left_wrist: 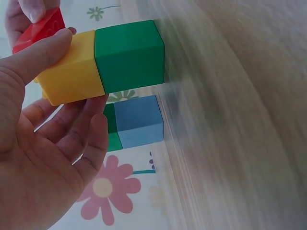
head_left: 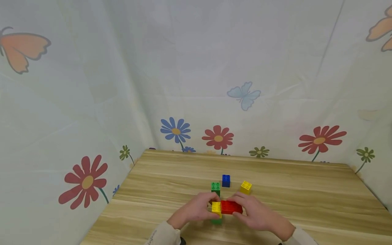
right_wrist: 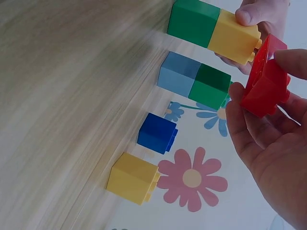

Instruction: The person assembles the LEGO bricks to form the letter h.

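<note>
In the head view my left hand (head_left: 199, 208) pinches a yellow building brick (left_wrist: 76, 72) between thumb and fingers. That yellow brick sits on a green brick (left_wrist: 129, 57) standing on the table. My right hand (head_left: 255, 211) grips a long red brick (right_wrist: 265, 88) by its sides. One end of the red brick is at the yellow brick's studs, and it looks tilted in the right wrist view; whether they touch I cannot tell. Just behind stands a second stack, a green brick (right_wrist: 210, 85) on a grey-blue brick (right_wrist: 178, 73).
On the wooden table (head_left: 294, 190), a single dark blue brick (head_left: 226, 181) stands beyond the stacks. A loose yellow brick (head_left: 246, 187) is right of it, just past my right fingers. A flower-printed curtain (head_left: 275, 112) hangs behind the table and along its left side.
</note>
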A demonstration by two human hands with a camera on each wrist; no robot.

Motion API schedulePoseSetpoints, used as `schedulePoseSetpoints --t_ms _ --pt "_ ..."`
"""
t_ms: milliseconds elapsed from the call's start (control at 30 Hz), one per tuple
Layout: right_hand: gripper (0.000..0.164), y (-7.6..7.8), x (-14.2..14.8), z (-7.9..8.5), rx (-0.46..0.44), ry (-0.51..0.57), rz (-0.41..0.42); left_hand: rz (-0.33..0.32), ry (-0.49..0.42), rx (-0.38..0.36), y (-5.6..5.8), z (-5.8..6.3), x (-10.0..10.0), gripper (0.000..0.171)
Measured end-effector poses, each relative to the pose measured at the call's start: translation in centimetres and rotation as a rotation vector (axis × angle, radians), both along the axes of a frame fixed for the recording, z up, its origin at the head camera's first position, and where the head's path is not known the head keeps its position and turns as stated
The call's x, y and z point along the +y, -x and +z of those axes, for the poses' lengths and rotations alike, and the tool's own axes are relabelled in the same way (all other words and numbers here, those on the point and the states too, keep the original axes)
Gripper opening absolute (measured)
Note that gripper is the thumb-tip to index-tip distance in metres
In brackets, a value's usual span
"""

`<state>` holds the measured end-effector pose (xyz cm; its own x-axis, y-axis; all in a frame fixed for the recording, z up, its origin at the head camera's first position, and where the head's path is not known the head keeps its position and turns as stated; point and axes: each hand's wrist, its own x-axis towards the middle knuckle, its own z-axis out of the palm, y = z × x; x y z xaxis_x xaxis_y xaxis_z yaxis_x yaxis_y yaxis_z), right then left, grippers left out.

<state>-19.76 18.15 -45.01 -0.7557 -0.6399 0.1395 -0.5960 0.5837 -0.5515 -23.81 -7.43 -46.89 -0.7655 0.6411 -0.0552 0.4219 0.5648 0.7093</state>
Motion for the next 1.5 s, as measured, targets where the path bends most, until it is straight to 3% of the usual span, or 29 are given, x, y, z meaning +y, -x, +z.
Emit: schedulePoseSetpoints --t_ms 500,767,1067,1500 --pt "0.038 0.2 -0.2 -0.1 -0.038 0.008 -0.017 0.010 -0.027 -0.001 -0.1 -0.4 0.5 0.036" --pt "0.038 0.2 -0.3 0.1 -0.051 0.015 -0.021 -0.015 -0.101 -0.063 -0.2 -0.6 0.2 0.034" --pt "0.038 0.3 -0.5 0.1 -0.046 0.014 -0.021 0.000 -0.166 -0.110 -0.5 -0.6 0.6 0.031" --pt "0.038 0.5 -0.7 0.0 -0.063 0.018 -0.020 -0.006 -0.179 -0.050 -0.5 -0.9 1.2 0.022"
